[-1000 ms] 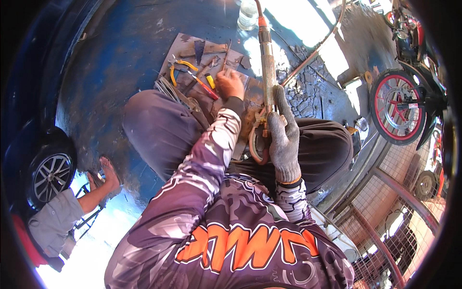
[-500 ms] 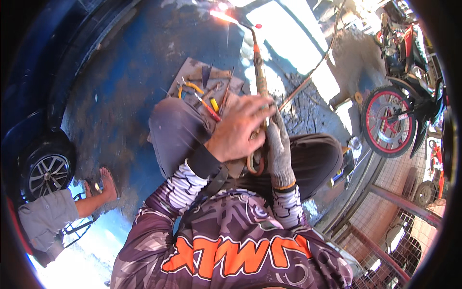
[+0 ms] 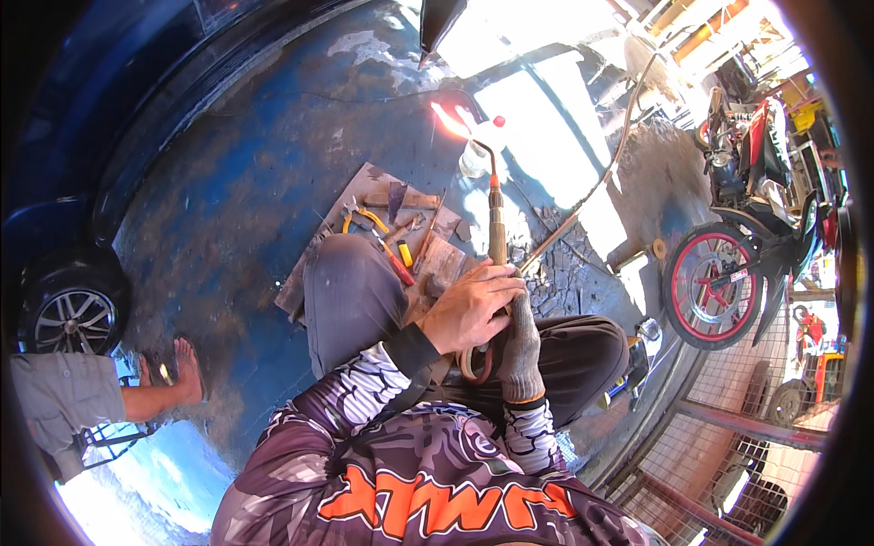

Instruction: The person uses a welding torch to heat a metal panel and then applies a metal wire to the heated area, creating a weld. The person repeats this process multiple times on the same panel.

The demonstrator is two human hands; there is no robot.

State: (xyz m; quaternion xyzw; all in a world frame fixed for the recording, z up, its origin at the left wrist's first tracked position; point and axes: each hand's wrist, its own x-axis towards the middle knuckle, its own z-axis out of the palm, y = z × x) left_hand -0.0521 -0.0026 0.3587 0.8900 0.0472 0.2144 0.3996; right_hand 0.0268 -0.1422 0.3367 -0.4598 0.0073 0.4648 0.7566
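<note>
A lit gas torch points away from me, its bent tip throwing a pinkish-white flame to the far left. My right hand, in a grey knit glove, is wrapped round the torch handle. My bare left hand lies across the handle's near end from the left, fingers curled over it. Below the hands hangs a looped hose, partly hidden. Beyond my left knee, a flat board bears yellow-handled pliers, a red-handled tool, a short yellow piece and a hammer-like wooden handle.
Dark flakes litter the floor right of the torch. A long hose runs to the far right. A motorcycle wheel and mesh fence stand right. At left are a car wheel and another person's bare foot.
The view has tilted farther forward, so the torch and board sit lower in it. My left hand's fingers, raised and blurred before, now rest on the torch. The flame stays lit.
</note>
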